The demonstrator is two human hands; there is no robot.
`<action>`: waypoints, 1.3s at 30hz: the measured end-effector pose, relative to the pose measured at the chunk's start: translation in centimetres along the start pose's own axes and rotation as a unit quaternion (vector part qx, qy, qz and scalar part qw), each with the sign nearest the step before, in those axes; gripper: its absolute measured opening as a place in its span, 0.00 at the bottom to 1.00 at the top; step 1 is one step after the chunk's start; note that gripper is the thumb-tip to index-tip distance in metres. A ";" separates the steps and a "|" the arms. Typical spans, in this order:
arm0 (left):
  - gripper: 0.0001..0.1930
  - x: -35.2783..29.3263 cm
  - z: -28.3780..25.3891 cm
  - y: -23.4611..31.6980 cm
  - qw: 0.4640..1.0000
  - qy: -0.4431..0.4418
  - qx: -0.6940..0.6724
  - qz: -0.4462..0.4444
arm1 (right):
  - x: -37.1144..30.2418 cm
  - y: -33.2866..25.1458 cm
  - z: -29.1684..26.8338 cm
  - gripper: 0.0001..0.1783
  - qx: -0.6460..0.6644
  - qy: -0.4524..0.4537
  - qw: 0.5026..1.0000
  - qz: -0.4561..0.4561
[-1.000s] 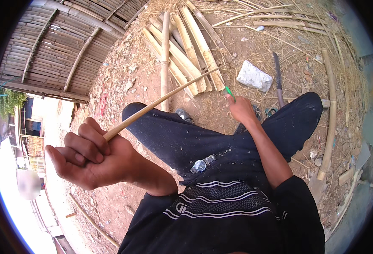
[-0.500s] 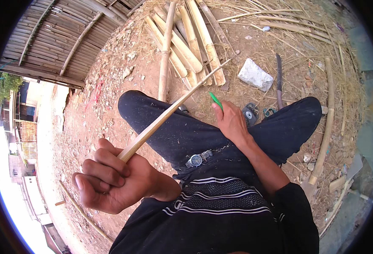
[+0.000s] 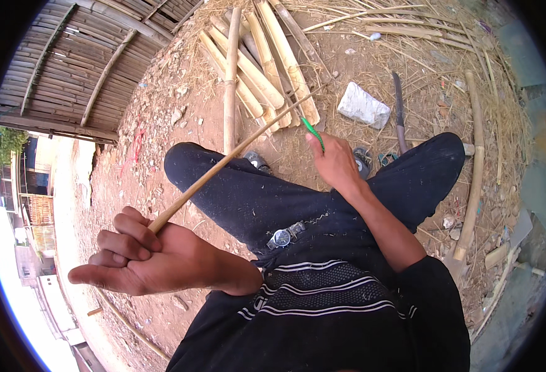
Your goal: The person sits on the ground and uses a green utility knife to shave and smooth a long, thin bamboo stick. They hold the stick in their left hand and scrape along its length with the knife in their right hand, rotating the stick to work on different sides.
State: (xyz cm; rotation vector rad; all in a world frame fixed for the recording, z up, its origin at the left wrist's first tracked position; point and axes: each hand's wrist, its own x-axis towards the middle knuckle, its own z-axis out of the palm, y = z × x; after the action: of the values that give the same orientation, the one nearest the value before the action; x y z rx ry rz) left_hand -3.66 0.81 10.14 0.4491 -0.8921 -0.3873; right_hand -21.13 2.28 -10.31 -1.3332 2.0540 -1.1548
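Head view: bamboo strip work over the lap.
Left hand (image 3: pixel 155 260) grips bamboo strip (image 3: pixel 229 155); right hand (image 3: pixel 335 164) clasps green-handled tool (image 3: pixel 313 131).

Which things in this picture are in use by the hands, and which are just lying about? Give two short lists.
In use:
left hand gripping the thin bamboo strip
right hand holding the green-handled tool

Lying about:
bundle of split bamboo
pale stone block
long knife on the ground
bamboo pole
wristwatch on the lap

green tool (image 3: pixel 313 131) mostly hidden in right hand (image 3: pixel 336 164), blade unseen
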 end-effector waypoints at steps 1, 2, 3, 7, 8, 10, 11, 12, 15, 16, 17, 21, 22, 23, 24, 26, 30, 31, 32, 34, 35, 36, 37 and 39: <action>0.25 0.1 -0.1 -0.1 1.000 0.006 0.014 -0.008 | -1.2 -2.4 -0.9 0.22 0.053 0.011 0.997 -0.046; 0.25 0.3 0.0 -0.2 1.000 0.015 0.023 -0.005 | -1.8 -4.8 -1.3 0.23 0.109 0.023 0.989 -0.102; 0.25 0.0 0.5 -0.5 1.000 0.000 0.004 -0.008 | -2.1 -5.4 -1.6 0.23 0.093 0.019 0.987 -0.127; 0.25 0.6 0.1 0.2 1.000 -0.027 0.006 -0.003 | -1.2 -4.1 0.3 0.25 0.043 -0.065 0.997 -0.008; 0.25 0.3 0.7 -0.4 0.999 -0.031 -0.004 -0.019 | 0.1 -1.7 0.3 0.25 0.019 -0.072 0.993 0.088; 0.25 0.3 0.3 -0.3 1.000 -0.020 -0.004 -0.005 | 1.1 0.9 0.3 0.25 -0.034 -0.085 0.989 0.117; 0.25 0.3 0.5 -0.5 1.000 -0.015 -0.010 0.002 | 1.6 1.6 -0.1 0.26 -0.061 -0.086 0.986 0.131; 0.25 0.3 0.9 -0.8 1.000 -0.007 -0.017 -0.001 | 1.3 2.0 -0.1 0.25 -0.034 -0.038 0.996 0.072; 0.26 0.3 1.3 -0.8 0.998 0.045 0.032 0.002 | -2.1 -5.1 -3.0 0.25 0.038 -0.075 0.994 -0.073; 0.26 0.5 1.0 -0.4 0.999 0.034 0.023 0.002 | -3.4 -6.6 -2.3 0.25 0.099 -0.030 0.979 -0.174; 0.26 0.5 1.0 -0.4 1.000 0.016 0.006 -0.005 | -4.3 -7.8 -2.4 0.25 0.092 -0.030 0.978 -0.187; 0.27 0.5 0.4 -0.1 0.992 -0.082 -0.088 -0.033 | -1.5 -4.9 -0.8 0.25 0.027 -0.118 0.992 0.031; 0.27 0.6 0.1 0.3 0.993 -0.082 -0.080 -0.029 | 0.1 -2.0 0.6 0.25 -0.010 -0.128 0.989 0.074; 0.27 0.3 0.5 -0.2 0.991 -0.087 -0.092 -0.034 | 1.6 1.1 0.7 0.25 -0.051 -0.119 0.984 0.125; 0.27 0.2 0.5 -0.4 0.991 -0.090 -0.093 -0.034 | 1.6 1.3 0.4 0.25 -0.053 -0.092 0.989 0.099; 0.27 0.5 0.0 -0.6 0.987 -0.103 -0.116 -0.042 | 1.1 0.3 -0.2 0.25 -0.055 -0.043 0.997 0.044; 0.27 1.0 -0.6 -0.4 0.989 -0.073 -0.113 -0.055 | -2.4 -6.0 -1.0 0.22 0.083 -0.027 0.979 -0.182; 0.27 1.0 -0.6 -0.5 0.986 -0.092 -0.127 -0.062 | -2.3 -5.6 -0.7 0.22 0.074 -0.026 0.981 -0.176; 0.27 1.0 -0.7 -0.6 0.982 -0.111 -0.140 -0.069 | -2.1 -4.9 -0.1 0.21 0.064 -0.025 0.983 -0.170; 0.26 1.4 -1.2 -0.7 0.981 -0.107 -0.146 -0.077 | -1.8 -4.7 0.8 0.20 0.035 -0.019 0.986 -0.160; 0.25 1.9 -1.5 -0.8 0.984 -0.084 -0.139 -0.078 | -1.5 -5.2 1.5 0.19 0.016 -0.013 0.987 -0.157; 0.24 2.5 -1.8 -1.1 0.986 -0.062 -0.132 -0.079 | -1.3 -5.7 2.1 0.18 -0.003 -0.008 0.988 -0.154; 0.24 3.3 -1.4 -1.8 0.988 -0.043 -0.130 -0.076 | -0.9 -6.3 2.1 0.19 -0.036 -0.008 0.989 -0.147; 0.24 3.7 -1.5 -2.3 0.990 -0.024 -0.116 -0.077 | -0.5 -5.2 2.8 0.22 -0.005 -0.066 0.997 -0.028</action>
State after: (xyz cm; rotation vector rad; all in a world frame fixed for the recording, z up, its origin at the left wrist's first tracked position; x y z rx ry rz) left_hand -0.67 -2.63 10.52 0.2954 -0.8495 -0.6390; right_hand -16.14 0.62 -7.60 -1.4402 1.9426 -1.0508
